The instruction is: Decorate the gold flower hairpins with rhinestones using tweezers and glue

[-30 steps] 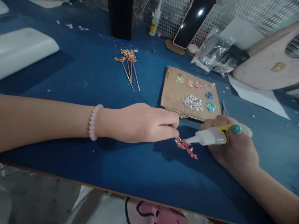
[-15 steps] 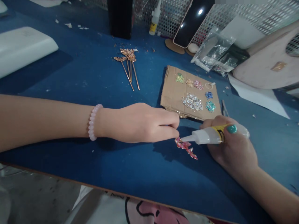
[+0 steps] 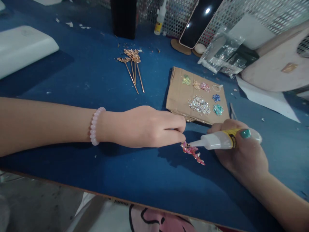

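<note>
My left hand (image 3: 152, 127), with a pale pink bead bracelet on its wrist, is closed on a hairpin; the pin's ornament (image 3: 194, 153), covered in red and pink stones, sticks out past the fingertips. The hairpin's stem is hidden in the hand. Wrapped around a glue bottle (image 3: 218, 140) with a yellow label is my right hand (image 3: 243, 151), its thumb on top. The bottle's white nozzle points left, its tip at the upper part of the ornament. Behind both hands lies a cardboard piece (image 3: 177, 96) with small piles of coloured stones.
Several gold-coloured hairpins (image 3: 134, 71) lie toward the back. Along the back stand a black box (image 3: 124, 19), another glue bottle (image 3: 159, 22) and a leaning phone (image 3: 199, 24). Clear plastic bags (image 3: 222, 51) are at the right; tweezers (image 3: 233, 111) lie by the cardboard.
The glue bottle and my right hand have shifted slightly to the right. My left hand and the hairpin ornament stay almost in place.
</note>
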`<state>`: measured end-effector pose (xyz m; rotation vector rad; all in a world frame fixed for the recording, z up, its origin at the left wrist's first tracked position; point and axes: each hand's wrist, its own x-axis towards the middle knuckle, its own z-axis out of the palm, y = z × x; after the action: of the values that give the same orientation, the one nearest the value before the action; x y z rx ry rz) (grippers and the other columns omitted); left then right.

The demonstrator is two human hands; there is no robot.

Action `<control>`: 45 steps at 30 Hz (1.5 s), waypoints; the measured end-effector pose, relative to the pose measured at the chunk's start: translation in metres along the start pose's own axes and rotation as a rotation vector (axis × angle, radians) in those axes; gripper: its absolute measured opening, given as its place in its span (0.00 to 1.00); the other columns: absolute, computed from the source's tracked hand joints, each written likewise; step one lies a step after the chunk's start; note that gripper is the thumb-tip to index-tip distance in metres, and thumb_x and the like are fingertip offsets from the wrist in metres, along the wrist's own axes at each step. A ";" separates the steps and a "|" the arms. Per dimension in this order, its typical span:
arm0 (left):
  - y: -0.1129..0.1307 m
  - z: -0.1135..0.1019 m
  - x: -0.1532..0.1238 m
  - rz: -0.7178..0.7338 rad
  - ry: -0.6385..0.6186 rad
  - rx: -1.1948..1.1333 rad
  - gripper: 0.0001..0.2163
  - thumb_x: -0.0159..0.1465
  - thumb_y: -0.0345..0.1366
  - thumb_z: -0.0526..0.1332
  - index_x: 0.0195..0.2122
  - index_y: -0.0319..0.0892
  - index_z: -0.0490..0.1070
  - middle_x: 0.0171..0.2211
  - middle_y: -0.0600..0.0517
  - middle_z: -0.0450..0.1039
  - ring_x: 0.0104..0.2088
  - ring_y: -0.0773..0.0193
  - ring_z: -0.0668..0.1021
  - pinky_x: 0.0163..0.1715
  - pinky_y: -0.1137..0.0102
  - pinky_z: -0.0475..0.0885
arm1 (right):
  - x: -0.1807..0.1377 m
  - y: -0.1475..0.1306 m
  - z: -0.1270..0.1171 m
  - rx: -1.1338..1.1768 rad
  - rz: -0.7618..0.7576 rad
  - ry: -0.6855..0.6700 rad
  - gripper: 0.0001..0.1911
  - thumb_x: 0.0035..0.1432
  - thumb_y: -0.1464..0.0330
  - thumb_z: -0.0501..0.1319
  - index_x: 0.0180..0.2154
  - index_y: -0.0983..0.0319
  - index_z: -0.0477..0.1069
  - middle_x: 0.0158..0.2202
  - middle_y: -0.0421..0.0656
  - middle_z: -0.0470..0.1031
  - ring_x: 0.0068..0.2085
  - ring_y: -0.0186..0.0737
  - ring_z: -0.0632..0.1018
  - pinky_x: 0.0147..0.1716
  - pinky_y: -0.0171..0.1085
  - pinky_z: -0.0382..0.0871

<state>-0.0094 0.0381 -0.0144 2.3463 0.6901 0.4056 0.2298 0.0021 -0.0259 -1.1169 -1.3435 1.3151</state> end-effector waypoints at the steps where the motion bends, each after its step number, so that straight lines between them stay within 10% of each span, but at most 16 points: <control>1: 0.000 0.000 0.000 -0.005 -0.002 -0.002 0.07 0.67 0.37 0.55 0.35 0.45 0.70 0.32 0.61 0.74 0.30 0.71 0.74 0.28 0.76 0.63 | 0.000 0.000 0.000 0.011 -0.001 -0.006 0.18 0.48 0.53 0.65 0.19 0.57 0.66 0.17 0.37 0.63 0.18 0.35 0.59 0.17 0.39 0.45; 45: -0.004 -0.001 -0.002 0.030 -0.065 0.135 0.10 0.69 0.36 0.48 0.42 0.44 0.68 0.41 0.56 0.71 0.35 0.69 0.74 0.30 0.77 0.62 | 0.003 -0.001 -0.004 0.087 0.024 -0.051 0.25 0.43 0.43 0.63 0.26 0.60 0.70 0.23 0.40 0.67 0.20 0.32 0.62 0.19 0.34 0.52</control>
<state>-0.0130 0.0402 -0.0169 2.4882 0.6715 0.3028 0.2336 0.0057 -0.0251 -1.0490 -1.3011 1.4145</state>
